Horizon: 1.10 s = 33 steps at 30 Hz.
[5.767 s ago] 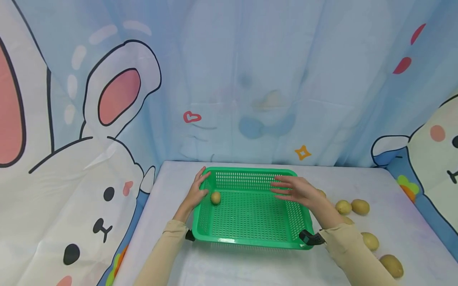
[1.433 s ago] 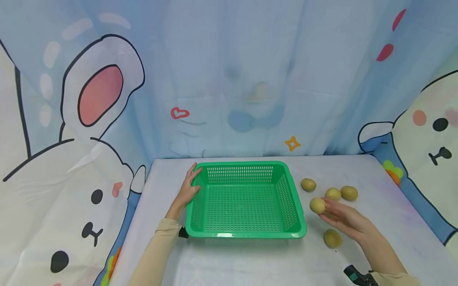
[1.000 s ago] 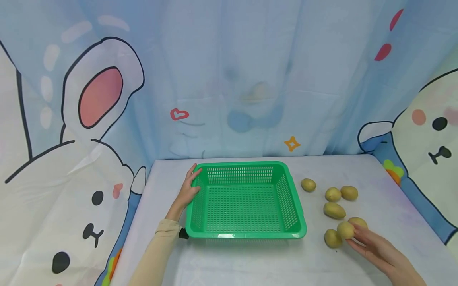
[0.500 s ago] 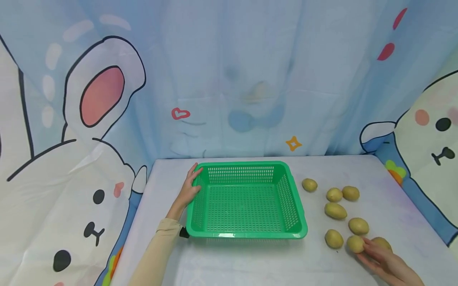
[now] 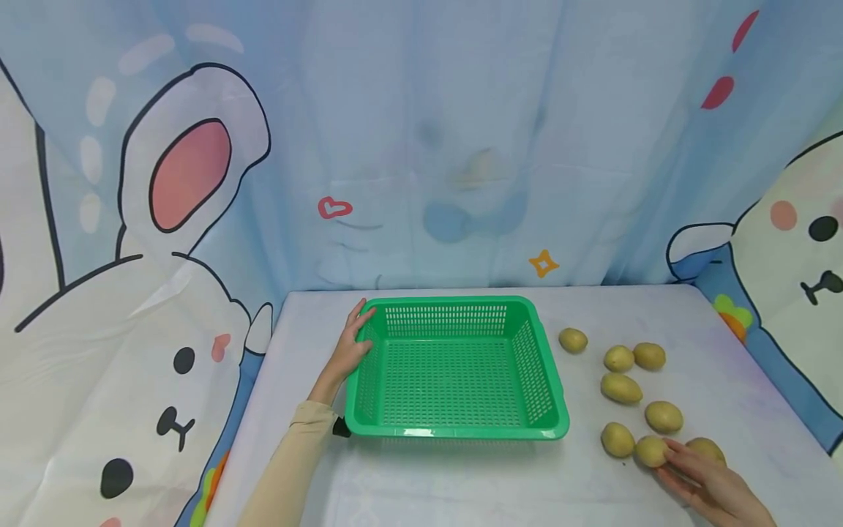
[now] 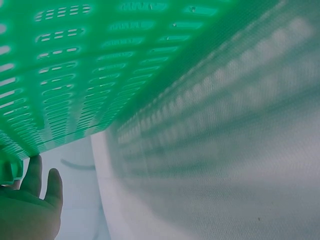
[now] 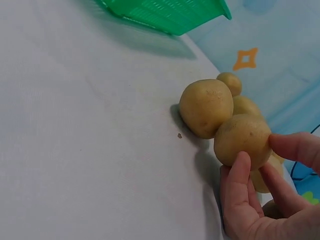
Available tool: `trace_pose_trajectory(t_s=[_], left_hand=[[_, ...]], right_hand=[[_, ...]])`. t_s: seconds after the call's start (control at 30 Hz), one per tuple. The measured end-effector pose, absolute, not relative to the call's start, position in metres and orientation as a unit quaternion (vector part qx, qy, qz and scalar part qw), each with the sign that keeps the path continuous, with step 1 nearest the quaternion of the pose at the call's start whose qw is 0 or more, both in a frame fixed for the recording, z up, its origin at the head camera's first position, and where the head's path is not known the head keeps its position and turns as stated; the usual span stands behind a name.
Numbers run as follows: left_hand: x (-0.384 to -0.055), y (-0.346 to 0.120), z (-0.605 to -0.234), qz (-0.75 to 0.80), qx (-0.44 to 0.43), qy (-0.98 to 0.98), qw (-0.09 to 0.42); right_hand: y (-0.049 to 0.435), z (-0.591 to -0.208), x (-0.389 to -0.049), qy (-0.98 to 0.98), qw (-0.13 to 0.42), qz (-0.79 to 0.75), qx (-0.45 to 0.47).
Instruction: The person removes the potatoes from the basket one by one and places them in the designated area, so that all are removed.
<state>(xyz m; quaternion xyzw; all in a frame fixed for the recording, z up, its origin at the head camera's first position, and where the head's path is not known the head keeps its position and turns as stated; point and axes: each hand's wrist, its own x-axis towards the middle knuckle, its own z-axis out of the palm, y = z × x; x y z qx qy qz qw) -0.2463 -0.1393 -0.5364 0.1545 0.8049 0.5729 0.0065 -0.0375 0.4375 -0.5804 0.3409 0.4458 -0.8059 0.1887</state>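
Observation:
A small round potato (image 5: 650, 451) is pinched between the thumb and fingers of my right hand (image 5: 716, 487) at the lower right of the table. In the right wrist view this potato (image 7: 243, 141) sits against a larger potato (image 7: 206, 108). Another potato (image 5: 706, 449) lies partly hidden behind the fingers. My left hand (image 5: 347, 353) rests at the left rim of a green plastic basket (image 5: 456, 433), with its fingers spread and fairly straight. From the left wrist view, two fingers (image 6: 54, 190) stand up along the outside of the basket's slotted wall (image 6: 75, 90).
Further potatoes lie right of the basket: one near its back right corner (image 5: 573, 340), a pair (image 5: 619, 359) side by side, a longer one (image 5: 621, 389) and another (image 5: 664, 417). The white-covered table (image 5: 461, 483) ends at a blue printed curtain (image 5: 421, 146).
The right hand carried the small potato toward the lower right and lowered it beside the others. A potato seen inside the basket 5.8 seconds ago is not there now. The left hand stayed put lately.

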Motion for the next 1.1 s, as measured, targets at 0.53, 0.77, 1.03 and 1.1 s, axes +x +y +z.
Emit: trace_pose_trajectory(t_s=[0.53, 0.77, 1.03, 1.1], left_hand=[[-0.251, -0.132, -0.536, 0.555, 0.161, 0.816, 0.007], [-0.252, -0.131, -0.534, 0.530, 0.158, 0.833, 0.006], [-0.255, -0.134, -0.530, 0.494, 0.167, 0.853, 0.001], [-0.254, -0.134, -0.529, 0.483, 0.170, 0.859, -0.001]], right_hand=[[0.425, -0.592, -0.047, 0.603, 0.121, -0.664, 0.426], [0.423, -0.592, -0.048, 0.674, 0.109, -0.594, 0.426], [0.423, -0.575, -0.057, 0.780, 0.119, -0.499, 0.357], [0.421, -0.565, -0.059, 0.794, 0.127, -0.492, 0.334]])
